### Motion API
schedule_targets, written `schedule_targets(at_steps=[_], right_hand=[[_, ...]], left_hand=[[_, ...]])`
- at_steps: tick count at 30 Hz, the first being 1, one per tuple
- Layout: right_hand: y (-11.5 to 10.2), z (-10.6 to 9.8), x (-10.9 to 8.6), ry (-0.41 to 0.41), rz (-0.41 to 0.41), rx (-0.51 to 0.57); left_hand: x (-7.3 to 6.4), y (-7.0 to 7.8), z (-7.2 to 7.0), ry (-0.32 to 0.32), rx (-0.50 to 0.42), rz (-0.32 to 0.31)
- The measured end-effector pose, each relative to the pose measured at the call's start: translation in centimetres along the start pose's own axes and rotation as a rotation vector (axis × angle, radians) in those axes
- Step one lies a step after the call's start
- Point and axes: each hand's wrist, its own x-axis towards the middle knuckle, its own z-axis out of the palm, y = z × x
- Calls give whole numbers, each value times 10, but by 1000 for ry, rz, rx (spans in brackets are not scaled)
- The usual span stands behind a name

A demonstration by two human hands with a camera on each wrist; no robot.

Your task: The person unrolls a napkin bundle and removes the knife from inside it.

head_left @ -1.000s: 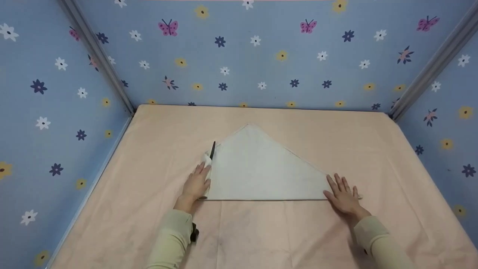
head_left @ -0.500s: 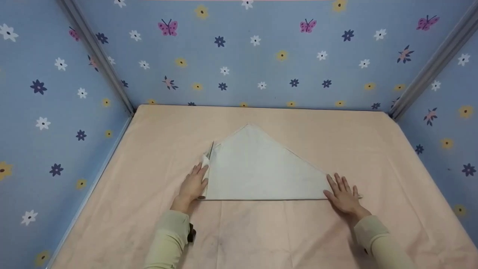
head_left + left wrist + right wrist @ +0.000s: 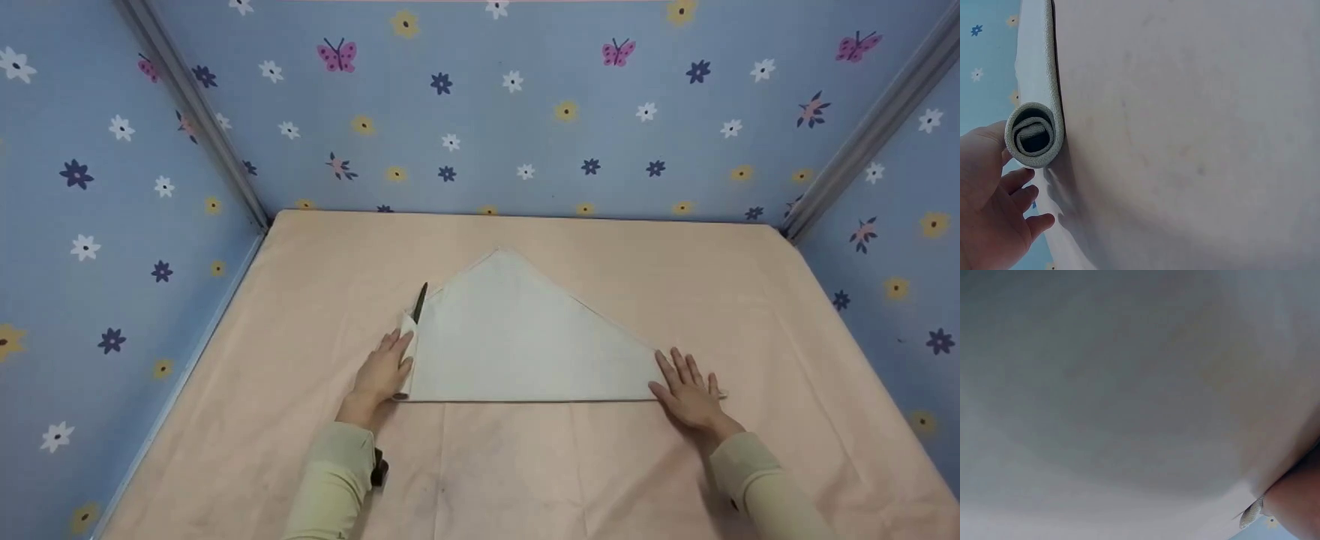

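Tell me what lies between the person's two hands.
In the head view, a white cloth spans the stretch between the left hand and the right hand, its left end rolled up by the left hand.

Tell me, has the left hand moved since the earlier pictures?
Yes: in the head view, the left hand has shifted slightly left, nearer the left edge of the table.

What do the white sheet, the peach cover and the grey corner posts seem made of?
White sheet: matte, apparently woven cloth; weave shows at its rolled edge, left wrist view.
Peach cover: probably matte fabric, given soft creases.
Grey corner posts: possibly metal, from their dull sheen.
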Motion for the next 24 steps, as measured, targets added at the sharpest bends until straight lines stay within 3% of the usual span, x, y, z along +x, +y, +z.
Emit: schedule_targets(at_steps=[15,24], right_hand=[[0,-1,0,3,8,3],[0,0,0,-1,7,5]], left_hand=[[-3,-11,-3,7,-38,17],[-3,-12,-6,-28,-26,-28]])
